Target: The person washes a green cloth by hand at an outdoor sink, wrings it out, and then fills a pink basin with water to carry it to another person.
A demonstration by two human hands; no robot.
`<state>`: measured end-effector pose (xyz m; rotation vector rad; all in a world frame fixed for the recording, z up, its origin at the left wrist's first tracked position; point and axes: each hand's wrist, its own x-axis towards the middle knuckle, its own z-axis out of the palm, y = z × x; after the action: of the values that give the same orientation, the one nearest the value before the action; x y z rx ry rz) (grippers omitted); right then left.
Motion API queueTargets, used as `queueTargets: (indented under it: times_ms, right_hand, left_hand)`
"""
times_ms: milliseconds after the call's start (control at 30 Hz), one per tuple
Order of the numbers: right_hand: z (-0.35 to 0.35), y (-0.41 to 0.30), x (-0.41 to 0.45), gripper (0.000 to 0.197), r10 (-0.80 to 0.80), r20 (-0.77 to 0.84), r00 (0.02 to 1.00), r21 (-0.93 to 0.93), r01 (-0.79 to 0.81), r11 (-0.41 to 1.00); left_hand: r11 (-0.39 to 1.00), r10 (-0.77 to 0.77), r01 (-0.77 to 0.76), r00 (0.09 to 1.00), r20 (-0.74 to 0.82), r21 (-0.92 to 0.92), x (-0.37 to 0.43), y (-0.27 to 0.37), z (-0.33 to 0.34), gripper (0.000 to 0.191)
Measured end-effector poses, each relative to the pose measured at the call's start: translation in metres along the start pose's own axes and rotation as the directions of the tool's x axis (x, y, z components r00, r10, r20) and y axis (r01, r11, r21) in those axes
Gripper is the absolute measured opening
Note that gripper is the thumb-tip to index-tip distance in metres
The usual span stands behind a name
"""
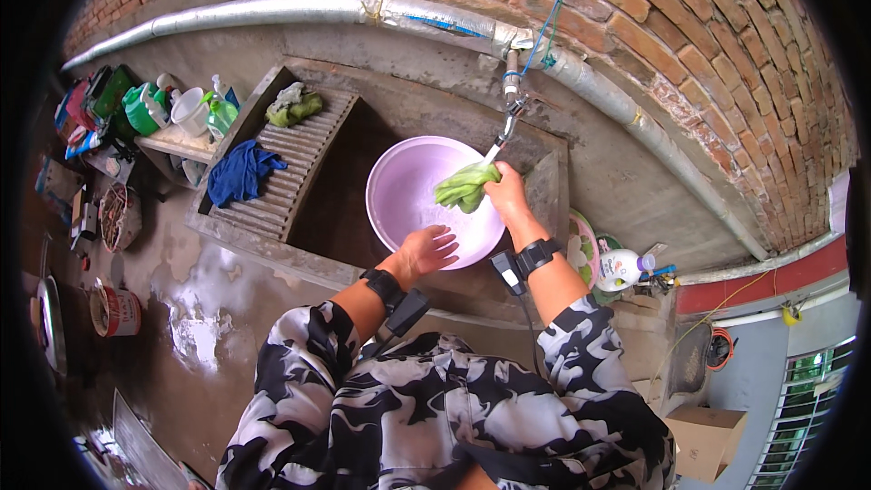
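My right hand (pixel 505 189) grips a wet green cloth (pixel 464 187) just below the outlet of a metal tap (pixel 510 124). White water runs from the tap onto the cloth. Under it stands a lilac plastic basin (pixel 401 170) inside a concrete sink (pixel 340 201), with some water on its bottom. Over the basin's near rim is my left hand (pixel 430 250), fingers spread and holding nothing.
Left of the basin, a ribbed concrete washboard (pixel 292 170) bears a blue cloth (pixel 243 173) and a green-and-grey cloth (pixel 294 105). Bottles and a white bucket (pixel 188 111) stand beyond it. A detergent bottle (pixel 618 269) is at the right. Cables hang from both wrist straps.
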<state>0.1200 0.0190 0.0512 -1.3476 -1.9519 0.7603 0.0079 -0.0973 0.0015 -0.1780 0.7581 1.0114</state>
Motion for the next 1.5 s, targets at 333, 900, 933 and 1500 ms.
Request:
queueTargets:
  times_ms: [333,900,933,1500]
  right_hand:
    - [-0.004,-0.01,-0.01,0.026,0.427,0.261,0.866,0.668,-0.481,0.568]
    - [0.007,-0.022,-0.035,0.02,0.433,0.511,0.742,0.83,-0.296,-0.473]
    - [0.007,-0.025,-0.04,0.023,0.381,0.504,0.775,0.827,-0.307,-0.47]
    - [0.034,-0.017,-0.058,0.059,-0.066,0.552,0.831,0.756,-0.465,0.46]
  left_hand:
    - [0.998,0.035,-0.034,0.999,0.012,-0.053,0.019,-0.021,0.011,0.026]
    - [0.966,0.222,-0.163,0.918,0.328,-0.199,0.024,-0.019,0.04,0.08]
    - [0.951,0.263,-0.169,0.879,0.397,-0.257,0.023,-0.018,0.042,0.079]
    - [0.903,0.401,-0.394,0.916,-0.009,0.174,0.009,0.024,0.03,0.028]
